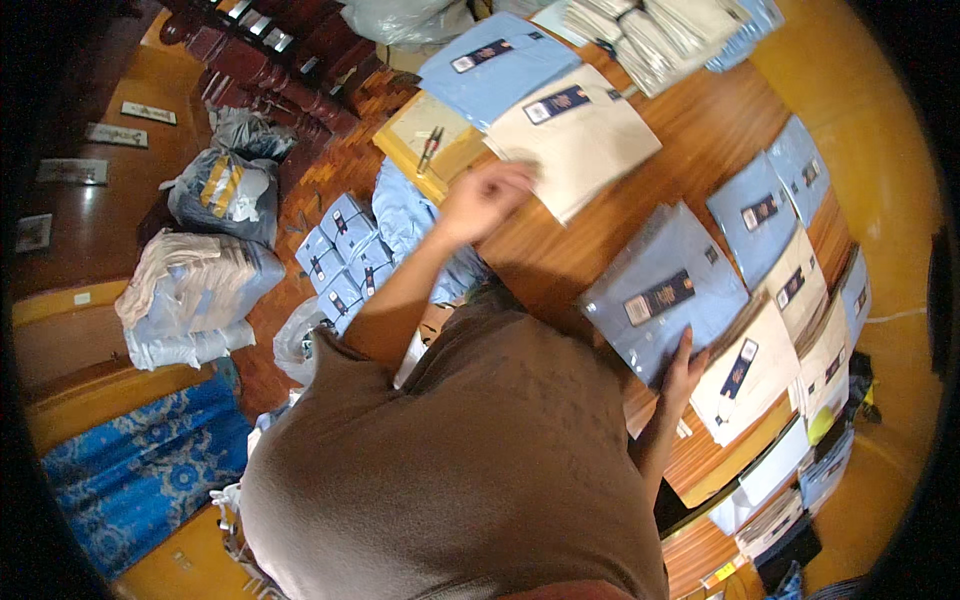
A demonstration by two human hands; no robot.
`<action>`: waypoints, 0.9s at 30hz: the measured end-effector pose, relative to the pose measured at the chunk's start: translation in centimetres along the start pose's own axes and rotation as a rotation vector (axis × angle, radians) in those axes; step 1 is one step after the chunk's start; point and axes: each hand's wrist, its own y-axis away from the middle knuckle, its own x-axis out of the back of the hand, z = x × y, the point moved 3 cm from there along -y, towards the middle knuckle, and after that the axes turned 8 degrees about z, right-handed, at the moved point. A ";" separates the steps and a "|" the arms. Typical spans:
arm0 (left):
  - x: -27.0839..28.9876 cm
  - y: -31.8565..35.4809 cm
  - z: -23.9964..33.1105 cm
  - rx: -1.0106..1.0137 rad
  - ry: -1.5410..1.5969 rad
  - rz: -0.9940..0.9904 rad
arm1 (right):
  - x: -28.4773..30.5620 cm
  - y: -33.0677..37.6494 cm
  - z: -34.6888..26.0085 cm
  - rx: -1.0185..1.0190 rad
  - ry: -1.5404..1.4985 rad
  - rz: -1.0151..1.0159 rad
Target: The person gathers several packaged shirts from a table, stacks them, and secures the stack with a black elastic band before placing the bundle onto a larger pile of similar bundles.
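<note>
right-hand fingers [686, 345] grasp the near edge of a bagged blue shirt [665, 290] just beyond them; slick film [630, 345] could let it slip. left-hand fingers [515, 174] beside a bagged cream shirt [590, 145]: grip indeterminate.

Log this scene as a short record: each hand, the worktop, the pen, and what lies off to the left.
Left hand: the left hand is beside the lower left edge of a cream packet; contact unclear
Right hand: the right hand is at the lower edge of a blue packet; full grip hidden
Worktop: brown wooden table with more blue and cream packets
Tags: dark labels on both packets
Pen: the pen lies on a yellowish box
Left side: filled plastic bags, blue patterned cloth
</note>
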 end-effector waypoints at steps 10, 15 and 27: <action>29.6 -8.1 -28.5 0.265 -0.243 0.392 | 2.1 0.7 -2.7 -0.047 0.442 0.114; 24.9 -12.4 -34.1 0.416 -0.427 -0.166 | 2.4 3.1 -6.3 0.167 0.701 0.336; 27.1 -14.3 -29.4 0.320 -0.216 0.108 | 1.5 7.1 -9.9 0.202 0.729 0.377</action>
